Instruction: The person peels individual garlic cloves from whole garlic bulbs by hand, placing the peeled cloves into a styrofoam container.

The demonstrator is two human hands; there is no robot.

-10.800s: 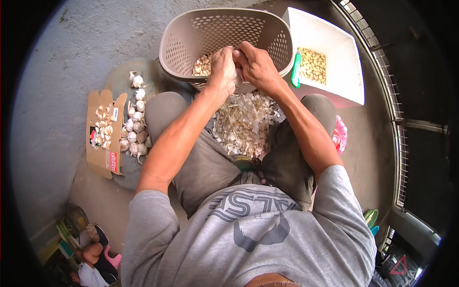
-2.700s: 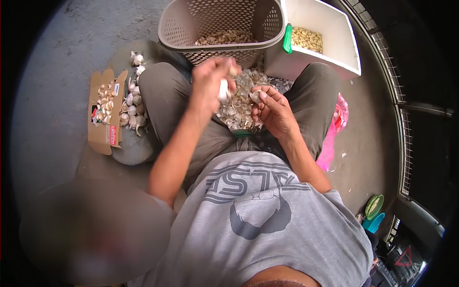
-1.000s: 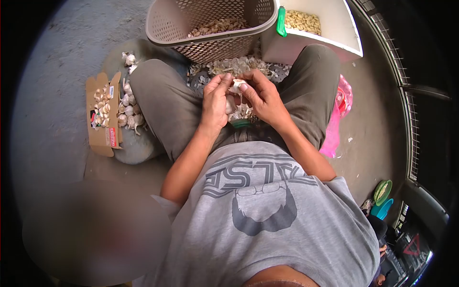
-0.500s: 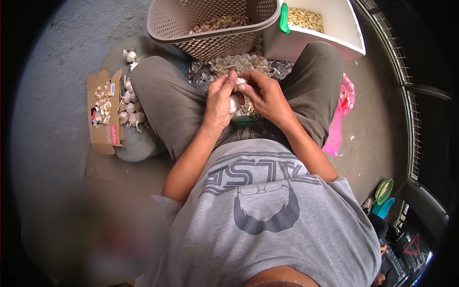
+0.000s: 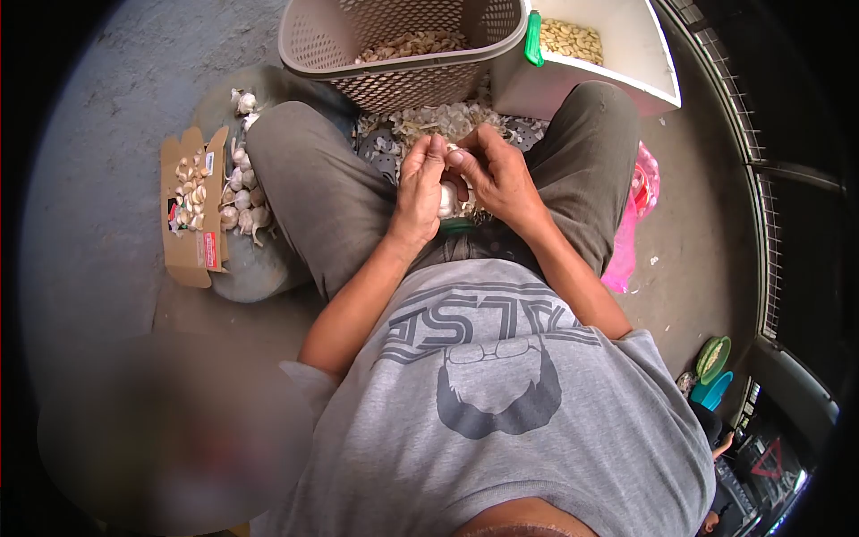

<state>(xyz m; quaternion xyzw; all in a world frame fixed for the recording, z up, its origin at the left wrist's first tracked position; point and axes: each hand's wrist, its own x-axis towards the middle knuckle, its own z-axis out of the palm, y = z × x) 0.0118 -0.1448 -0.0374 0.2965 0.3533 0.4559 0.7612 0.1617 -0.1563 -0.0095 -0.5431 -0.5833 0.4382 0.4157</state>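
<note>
My left hand point(image 5: 417, 190) is closed around a white garlic bulb point(image 5: 446, 200), which shows below its fingers between my knees. Close beside it, my right hand point(image 5: 503, 182) pinches a garlic clove point(image 5: 453, 150) at the left thumb tip; the exact grip is partly hidden by the fingers. Under both hands lie loose garlic skins point(image 5: 445, 116). Past my left knee, several whole garlic bulbs point(image 5: 242, 199) rest beside a cardboard flap point(image 5: 188, 255) with separate cloves on it.
A beige lattice basket point(image 5: 403, 63) with garlic pieces stands ahead. To its right is a white box point(image 5: 617, 80) holding peeled cloves, with a green handle-like piece point(image 5: 534, 38) at its edge. A pink plastic bag point(image 5: 624, 246) lies by my right leg. Green and blue bowls point(image 5: 713, 391) sit farther right.
The right hand has shifted slightly, and less of the pale piece between the fingertips shows. More of the bulb below the left hand is visible.
</note>
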